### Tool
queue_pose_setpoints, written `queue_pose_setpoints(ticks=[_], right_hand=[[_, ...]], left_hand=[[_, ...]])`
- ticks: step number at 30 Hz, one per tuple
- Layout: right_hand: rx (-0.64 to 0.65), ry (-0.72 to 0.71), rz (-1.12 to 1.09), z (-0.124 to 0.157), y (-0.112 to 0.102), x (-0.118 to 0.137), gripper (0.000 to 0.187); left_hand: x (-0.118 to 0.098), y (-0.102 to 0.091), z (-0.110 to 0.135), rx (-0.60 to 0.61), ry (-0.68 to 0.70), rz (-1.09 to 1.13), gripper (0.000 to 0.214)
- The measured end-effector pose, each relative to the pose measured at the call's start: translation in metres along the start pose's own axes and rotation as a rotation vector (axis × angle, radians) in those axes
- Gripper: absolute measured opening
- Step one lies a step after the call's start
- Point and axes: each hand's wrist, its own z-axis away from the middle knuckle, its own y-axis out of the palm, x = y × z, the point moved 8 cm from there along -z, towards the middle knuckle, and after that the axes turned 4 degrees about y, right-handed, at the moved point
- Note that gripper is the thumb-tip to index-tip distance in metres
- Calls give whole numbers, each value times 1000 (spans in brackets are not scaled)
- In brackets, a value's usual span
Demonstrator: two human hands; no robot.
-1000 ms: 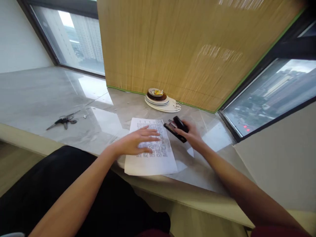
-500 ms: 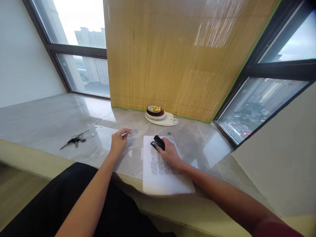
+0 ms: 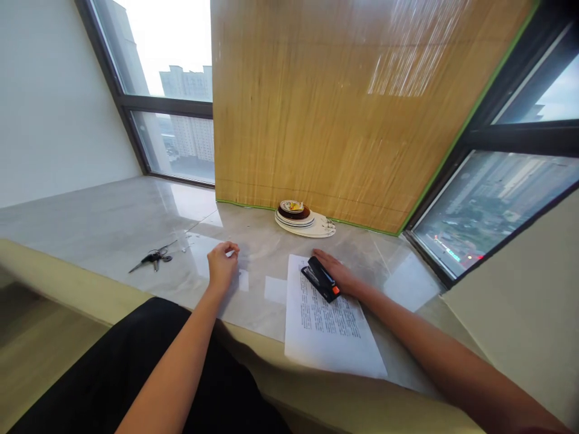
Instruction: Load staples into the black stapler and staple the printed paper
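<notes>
A black stapler [image 3: 318, 278] with an orange patch on its near end lies slantwise on printed paper [image 3: 332, 349]. My right hand [image 3: 337, 269] is just behind and to the right of the stapler, its fingers stretched flat past the top edge of the paper. It does not wrap round the stapler; whether it touches it I cannot tell. To the left, over the grey stone sill, my left hand [image 3: 221, 265] is closed, with thumb and forefinger pressed together. Anything between those fingertips is too small to make out.
Several stacked plates [image 3: 296, 220] stand on the sill [image 3: 257, 271] by the bamboo blind [image 3: 316, 108]. A bunch of keys [image 3: 156, 258] lies at the left. Windows flank the blind, and the sill's cream front edge [image 3: 253, 343] runs before my legs.
My right hand has let go of the stapler and moved to its far side, fingers now straight. The small grey strip behind the paper no longer shows. My left fingers have drawn together.
</notes>
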Motion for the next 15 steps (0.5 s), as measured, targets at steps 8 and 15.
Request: queue_pose_setpoints(ticks=[8,15], right_hand=[[4,-31,112,-99,69,77,34],[-68,30,158,-168,112,157,39]], left_hand=[[24,-37,-16,-132,-106,-44,13],[42,-55,-22,-225,-142,-56,13]])
